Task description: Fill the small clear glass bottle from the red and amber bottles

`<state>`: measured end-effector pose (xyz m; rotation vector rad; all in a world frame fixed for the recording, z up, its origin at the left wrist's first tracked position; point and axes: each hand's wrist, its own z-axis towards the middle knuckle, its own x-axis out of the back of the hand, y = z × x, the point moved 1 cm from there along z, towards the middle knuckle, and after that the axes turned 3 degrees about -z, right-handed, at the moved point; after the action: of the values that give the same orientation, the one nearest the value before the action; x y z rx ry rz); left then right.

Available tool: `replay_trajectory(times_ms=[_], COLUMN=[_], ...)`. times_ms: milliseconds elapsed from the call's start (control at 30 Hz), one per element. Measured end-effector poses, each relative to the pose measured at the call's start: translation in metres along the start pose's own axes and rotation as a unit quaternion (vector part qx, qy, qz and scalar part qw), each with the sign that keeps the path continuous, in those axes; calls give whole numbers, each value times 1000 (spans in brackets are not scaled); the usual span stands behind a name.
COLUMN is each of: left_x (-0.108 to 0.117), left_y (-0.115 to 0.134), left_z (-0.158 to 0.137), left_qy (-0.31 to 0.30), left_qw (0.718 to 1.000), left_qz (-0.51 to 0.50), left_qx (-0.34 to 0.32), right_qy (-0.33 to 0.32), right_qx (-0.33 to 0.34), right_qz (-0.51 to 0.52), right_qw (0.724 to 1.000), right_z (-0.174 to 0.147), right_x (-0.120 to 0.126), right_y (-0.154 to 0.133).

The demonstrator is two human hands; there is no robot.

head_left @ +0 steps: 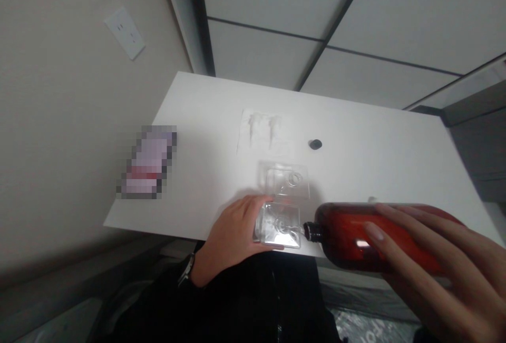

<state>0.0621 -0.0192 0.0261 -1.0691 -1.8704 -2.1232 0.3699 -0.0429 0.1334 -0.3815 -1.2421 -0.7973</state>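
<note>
While the right hand [446,274] holds a reddish-brown bottle [356,258] tipped onto its side, the left hand [235,229] steadies a clear container [282,219] at the near edge of the white table [205,121]. The left arm comes in from the lower left, a watch [187,269] at its wrist, the back of the hand turned up; its fingers bend over the container's far left corner and the thumb lies along the near side, so the grasp spans it from the left. The right hand enters from the lower right, fingers stretched leftward over the bottle's upper side and clasped around it; its thumb is hidden. The bottle lies nearly level, its black neck pointing left at the container's right side, and a clear stream [299,229] runs between them. Just beyond the container sits a second clear box [284,177]. Farther back lie a small dark cap [315,144] and a thin pale sheet [261,140] bearing two tapered pieces [272,128], their details too faint to tell.
</note>
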Motion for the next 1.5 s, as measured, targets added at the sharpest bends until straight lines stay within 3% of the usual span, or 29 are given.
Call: replay_trajectory(times_ms=[333, 600, 867, 967, 1067, 1167, 1333, 1500], left_x=[0, 0, 0, 2, 8, 17, 38, 58], left_y=[1, 0, -1, 3, 5, 1, -14, -25], left_z=[2, 1, 2, -1, -8, -18, -30, -25], left_qy=[-2, 8, 19, 22, 38, 64, 78, 87], left_qw=[1000, 1000, 1000, 1000, 999, 996, 992, 989], left_qz=[-1, -5, 6, 0, 19, 54, 88, 115], left_qx=[-3, -14, -21, -6, 22, 36, 50, 42], right_qy=[-8, 32, 101, 144, 187, 233, 286, 320], right_qx=[-43, -61, -125, -206, -315, -376, -445, -476], right_qz=[-4, -20, 87, 176, 235, 283, 362, 389], right_qw=[999, 997, 983, 952, 900, 851, 768, 721], right_z=[9, 18, 12, 2, -11, -21, -32, -38], right_x=[-3, -17, -42, -60, -81, -103, -126, -134], right_y=[-12, -29, -40, -45, -46, -43, -42, -43])
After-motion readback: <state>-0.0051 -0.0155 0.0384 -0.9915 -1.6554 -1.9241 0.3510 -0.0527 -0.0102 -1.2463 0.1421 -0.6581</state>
